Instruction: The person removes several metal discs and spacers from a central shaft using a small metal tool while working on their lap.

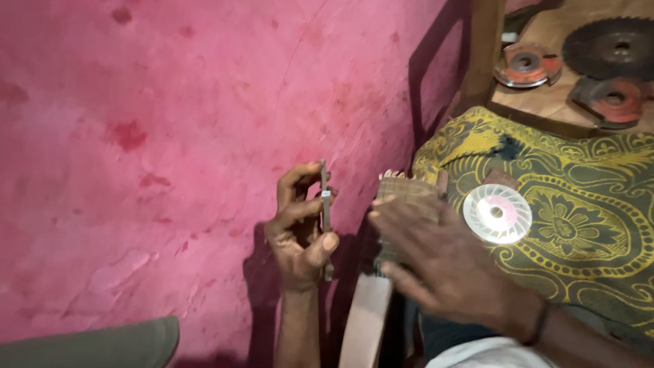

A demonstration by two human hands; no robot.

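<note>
You are working tight against the pink wall (170, 136), which is filling the whole left and centre of the frame, so the open room is lying to the left of your left hand (300, 228) and above it, while the right side is crowding in: the yellow patterned cloth (579, 204) is reaching in from the right edge, and its near border is sitting just beside your right hand (436, 262). A wooden board (545, 102) in the upper right corner is carrying a dark toothed saw blade (610, 46) and two reddish round cutters (528, 66), well apart from both hands. At the lower left edge a grey-green rounded surface (102, 344) is poking into view. Your left hand is closing around a thin flat metal strip (325, 218) at the centre of the frame, fingers curled on its left face and the thumb pressing low across its front. The strip is looking narrow, dull grey and dark, seen nearly edge-on, with a small lighter patch near its upper third. Its long axis is running almost straight up and down the frame, the top end pointing toward the upper edge and the bottom end showing just below your thumb. Your right hand is spreading wide, fingers extended toward the left, resting over a brownish ribbed block (405, 194); whether it is gripping the block I cannot tell. A white slotted disc (497, 214) with a pink centre is lying on the cloth just right of that hand.
</note>
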